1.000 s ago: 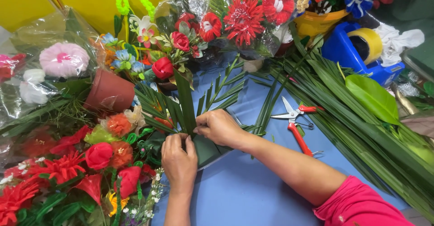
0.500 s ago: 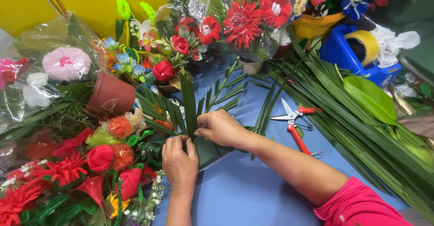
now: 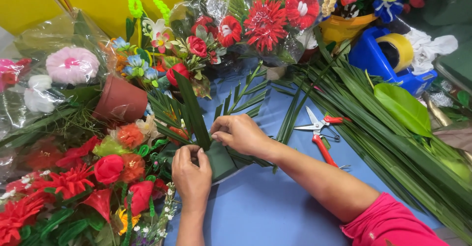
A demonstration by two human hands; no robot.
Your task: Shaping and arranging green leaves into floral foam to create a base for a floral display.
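At frame centre, my left hand (image 3: 191,169) and right hand (image 3: 239,134) still pinch the broad green leaf (image 3: 192,110) upright on the dark green foam block (image 3: 220,161); nothing has shifted.

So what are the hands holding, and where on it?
Both the left hand and the right hand pinch the long green leaf at its lower end, where it meets the dark green foam block.

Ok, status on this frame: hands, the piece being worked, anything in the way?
Left hand on green foam block. Right hand pinching broad leaf at block. Shears lie apart, right; nothing blocking.
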